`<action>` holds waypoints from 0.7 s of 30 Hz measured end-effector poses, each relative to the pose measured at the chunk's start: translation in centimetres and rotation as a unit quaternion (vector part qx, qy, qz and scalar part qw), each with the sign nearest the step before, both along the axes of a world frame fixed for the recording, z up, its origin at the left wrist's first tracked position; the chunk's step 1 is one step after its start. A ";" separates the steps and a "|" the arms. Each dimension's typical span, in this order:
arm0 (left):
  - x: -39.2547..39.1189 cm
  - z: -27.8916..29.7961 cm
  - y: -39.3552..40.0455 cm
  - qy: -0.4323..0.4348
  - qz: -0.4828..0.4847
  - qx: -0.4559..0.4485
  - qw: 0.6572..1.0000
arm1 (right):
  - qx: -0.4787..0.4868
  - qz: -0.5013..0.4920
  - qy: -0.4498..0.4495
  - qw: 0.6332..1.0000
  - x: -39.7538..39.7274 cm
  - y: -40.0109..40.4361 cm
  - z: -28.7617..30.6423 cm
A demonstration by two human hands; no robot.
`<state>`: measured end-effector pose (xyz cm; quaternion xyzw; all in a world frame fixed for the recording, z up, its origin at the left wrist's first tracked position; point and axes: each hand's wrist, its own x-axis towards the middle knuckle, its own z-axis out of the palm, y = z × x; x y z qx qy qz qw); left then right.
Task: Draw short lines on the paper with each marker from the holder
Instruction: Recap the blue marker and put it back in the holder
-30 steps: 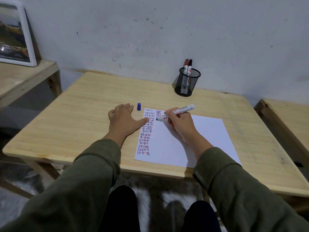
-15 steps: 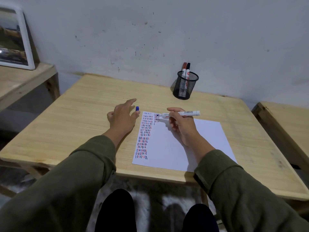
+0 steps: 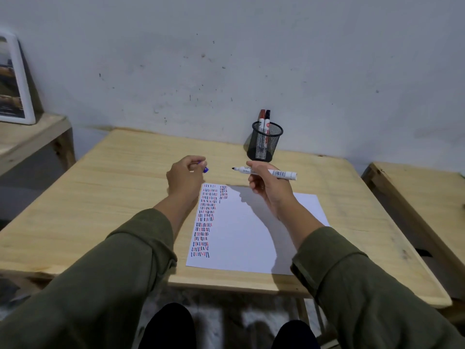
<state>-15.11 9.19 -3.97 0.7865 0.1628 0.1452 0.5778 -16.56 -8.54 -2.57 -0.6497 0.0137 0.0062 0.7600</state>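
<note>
So a second ago the right hand [image 3: 266,183] had the marker [image 3: 264,172] tip down on the paper [image 3: 251,235] making dashes, with the left hand [image 3: 185,176] flat on the worktop [image 3: 113,197] and the blue cap [image 3: 205,169] standing beside it. Now both hands are up off the surface: the left is pinching that cap in its fingertips, the right is gripping the marker held level, bare tip pointing straight at the cap, a small gap between them. Looks to me like this colour's turn is over and it's about to get recapped (then presumably back into the holder [image 3: 265,144], which sits at the back by the wall with a red and a black marker in it).
</note>
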 end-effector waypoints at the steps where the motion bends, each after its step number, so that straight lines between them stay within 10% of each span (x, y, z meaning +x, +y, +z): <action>1: 0.0 0.8 -0.6 0.009 0.001 -0.092 0.996 | 0.003 0.003 -0.008 1.000 0.1 0.1 0.4; 9: 0.9 4.0 -3.3 0.051 -0.057 -0.304 0.950 | 0.012 0.015 -0.052 0.998 0.4 0.1 3.5; 21: 0.2 5.6 -4.8 0.044 -0.080 -0.337 0.937 | 0.004 0.010 -0.060 0.998 -0.1 -0.5 4.4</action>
